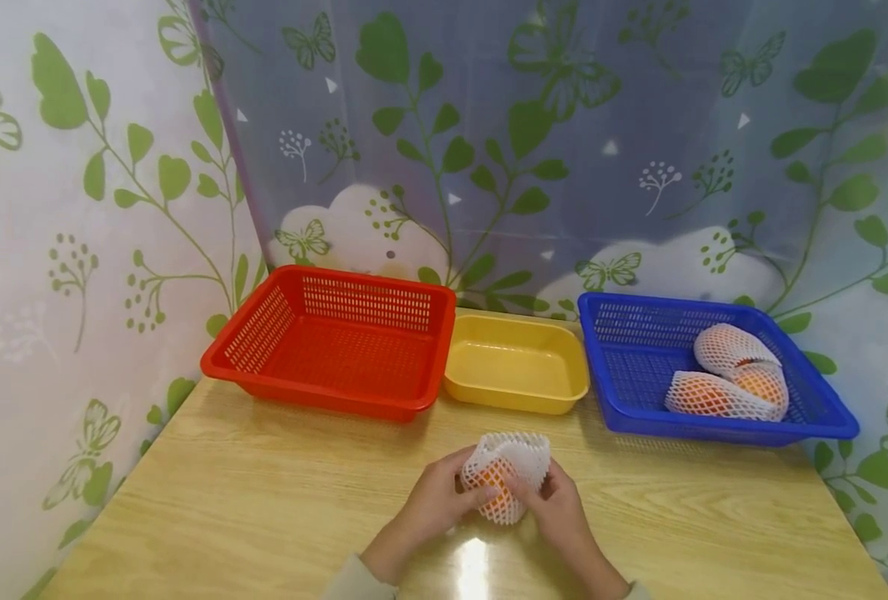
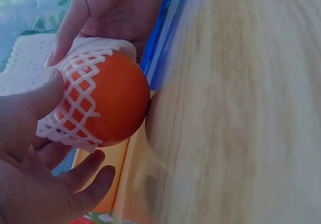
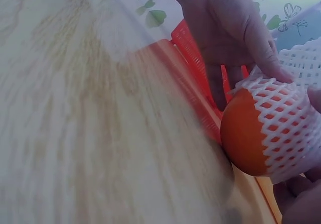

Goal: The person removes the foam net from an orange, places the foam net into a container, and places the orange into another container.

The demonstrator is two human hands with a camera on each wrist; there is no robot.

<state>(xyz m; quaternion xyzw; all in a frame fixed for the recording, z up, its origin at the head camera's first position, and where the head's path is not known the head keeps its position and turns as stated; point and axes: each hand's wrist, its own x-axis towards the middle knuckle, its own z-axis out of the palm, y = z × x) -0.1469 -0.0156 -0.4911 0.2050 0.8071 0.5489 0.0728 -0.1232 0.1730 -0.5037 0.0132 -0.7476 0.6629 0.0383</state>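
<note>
Both hands are at an orange (image 2: 125, 98) partly covered by a white foam net sleeve (image 1: 528, 460), close over the table's middle. My left hand (image 1: 438, 500) grips the sleeved fruit from the left, thumb on the mesh in front. From the right, my right hand (image 1: 561, 510) holds the other side, its thumb also pressed on the net. Both wrist views show the fruit's lower end bare, right at the tabletop, while the loose end of the sleeve bunches on the far side.
A red basket (image 1: 323, 407) stands at the back left, a yellow tray (image 1: 514, 400) beside it. At the back right, a blue basket (image 1: 714, 429) holds several round orange fruits (image 1: 760, 383) in white foam nets. Patterned cloth hangs behind the wooden table (image 1: 248, 500).
</note>
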